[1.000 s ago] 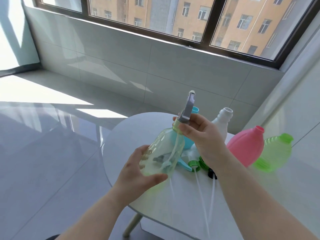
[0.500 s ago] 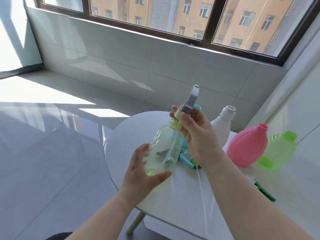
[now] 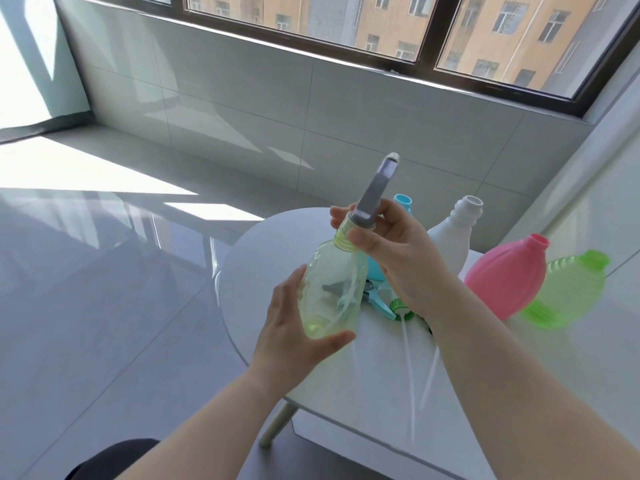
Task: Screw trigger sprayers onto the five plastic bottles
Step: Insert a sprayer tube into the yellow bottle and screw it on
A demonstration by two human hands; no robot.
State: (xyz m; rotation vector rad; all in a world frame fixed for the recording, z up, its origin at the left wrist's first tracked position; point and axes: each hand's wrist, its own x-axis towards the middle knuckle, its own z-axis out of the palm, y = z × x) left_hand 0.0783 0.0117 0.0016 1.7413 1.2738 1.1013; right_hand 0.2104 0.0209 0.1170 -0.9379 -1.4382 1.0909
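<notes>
Bottle in hand: the pale yellow-green see-through plastic bottle (image 3: 329, 292) is held tilted in the air at the centre of the frame, over the left edge of the table.
Sprayer: the grey plastic trigger sprayer (image 3: 375, 192) sits on the bottle's neck, and its tube runs down inside the bottle.
Right hand: the right hand (image 3: 401, 258) pinches the grey collar, with thumb and fingers curled around it.
Left hand: the left hand (image 3: 294, 330) holds the lower body, with the thumb under the base.
Done: as I judge, nothing is finished. Some thread shows under the collar, so this first sprayer seems not tight.
Left: four necks are open: the sky-blue bottle (image 3: 403, 201), the white bottle (image 3: 460, 233), the pink rounded bottle (image 3: 509, 275) and the green ribbed bottle (image 3: 568, 289), which lies on its side.
Loose sprayers: a teal sprayer (image 3: 377, 301) and a green-collared sprayer (image 3: 398, 305) lie right of centre. Others I cannot see.
Surface: a white round table (image 3: 381, 382).
Room: a grey tiled wall, a dark-framed window along the top, and a glossy grey floor with sun patches at the left.
</notes>
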